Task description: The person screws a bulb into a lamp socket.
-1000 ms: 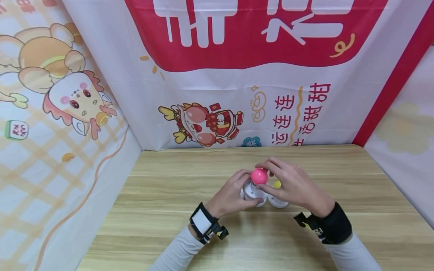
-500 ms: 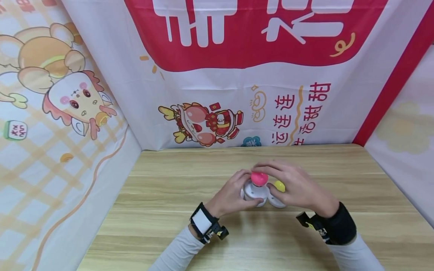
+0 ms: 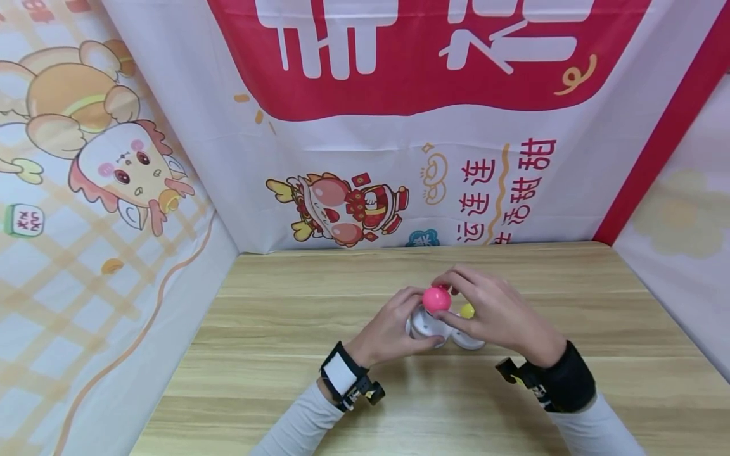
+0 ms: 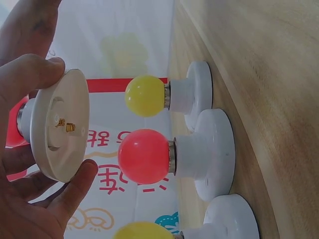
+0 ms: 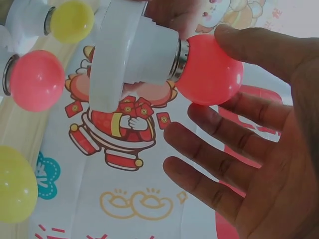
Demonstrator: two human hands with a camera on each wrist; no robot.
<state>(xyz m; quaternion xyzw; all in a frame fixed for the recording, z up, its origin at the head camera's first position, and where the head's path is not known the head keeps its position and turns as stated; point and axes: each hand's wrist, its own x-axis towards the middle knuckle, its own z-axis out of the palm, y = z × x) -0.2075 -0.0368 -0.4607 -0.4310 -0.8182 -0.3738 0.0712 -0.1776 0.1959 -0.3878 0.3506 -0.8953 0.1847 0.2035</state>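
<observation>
My left hand (image 3: pixel 390 329) holds a white lamp socket (image 3: pixel 428 326) by its round base, raised above the table. Brass screws (image 4: pixel 70 127) show on the base's underside in the left wrist view. A pinkish-red light bulb (image 3: pixel 436 299) sits in this socket, its metal collar (image 5: pixel 179 59) partly visible at the socket mouth. With thumb and fingertips my right hand (image 3: pixel 493 310) pinches the bulb's globe; its other fingers are spread in the right wrist view. Below, another red bulb (image 4: pixel 144 157) stands in its own white socket (image 4: pixel 214 154).
On either side of the standing red bulb are yellow bulbs, one far (image 4: pixel 144 95) and one near (image 4: pixel 142 231), in white sockets on the wooden table (image 3: pixel 274 380). Printed cloth (image 3: pixel 353 145) hangs behind the table, with another sheet (image 3: pixel 114 304) at the left.
My right hand reaches over the bulb with its thumb off the front at half a second ago, then swings back to pinch the globe. The left hand stays almost still on the socket.
</observation>
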